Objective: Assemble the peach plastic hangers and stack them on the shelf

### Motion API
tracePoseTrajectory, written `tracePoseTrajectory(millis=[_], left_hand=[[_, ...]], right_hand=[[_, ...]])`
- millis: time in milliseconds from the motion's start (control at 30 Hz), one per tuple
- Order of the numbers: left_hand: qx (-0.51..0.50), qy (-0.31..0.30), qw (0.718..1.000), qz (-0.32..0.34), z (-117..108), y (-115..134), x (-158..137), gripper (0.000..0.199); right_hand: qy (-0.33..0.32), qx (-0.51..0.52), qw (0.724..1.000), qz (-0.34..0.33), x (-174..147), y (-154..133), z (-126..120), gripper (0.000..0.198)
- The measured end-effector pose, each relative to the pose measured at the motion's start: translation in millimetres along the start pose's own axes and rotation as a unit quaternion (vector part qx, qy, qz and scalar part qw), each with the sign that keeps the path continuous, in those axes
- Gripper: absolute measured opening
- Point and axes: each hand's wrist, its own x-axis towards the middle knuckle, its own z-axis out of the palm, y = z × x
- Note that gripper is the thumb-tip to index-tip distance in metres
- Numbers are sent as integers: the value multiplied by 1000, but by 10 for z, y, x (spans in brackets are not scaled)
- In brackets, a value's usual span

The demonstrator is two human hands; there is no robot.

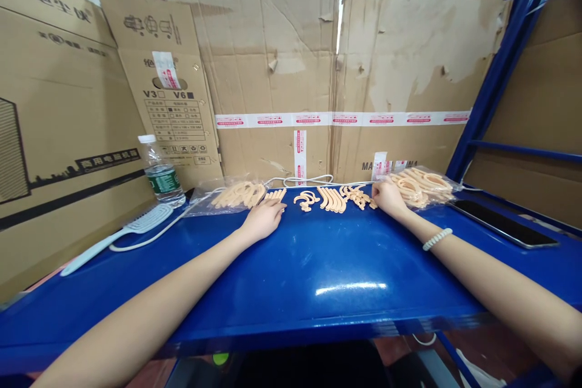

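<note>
My left hand (264,219) rests on the blue tabletop, its fingers bent and close together, just in front of a row of short light-wood-coloured strips (275,194). Whether anything is in these fingers is hidden. At the right, my right hand (389,197) is closed beside a pile of small pale pieces (359,196); what it pinches is too small to make out. Between the hands lie curved pieces (305,199) and a row of long hooked pieces (331,200). Clear plastic bags of similar parts lie beyond the left hand (240,194) and beside the right hand (421,185).
On the left stand a water bottle (162,177) and a pale hairbrush (136,224) with a white cable (154,246) near it. A dark phone (504,223) lies at the right. Cardboard sheets (273,79) wall the back, and blue posts (491,66) frame the shelf.
</note>
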Motion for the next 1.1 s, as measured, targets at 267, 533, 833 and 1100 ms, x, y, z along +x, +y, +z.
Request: tracePoseTrajectory(millis=[267,533,833,1100], left_hand=[[-20,-8,1000,9,-35,16,0,38],[-36,5,999,-25,-472,-237,46,39],[65,-110,991,33,-820,-152,-70,30],[50,-111,990,67,-768,-172,-65,30]], right_hand=[[-15,0,1000,22,-32,-28,-31,22],[25,29,999,5,-23,-22,-84,24],[33,96,992,-69,-81,-336,-211,26],[0,159,968,-193,-159,-532,-170,26]])
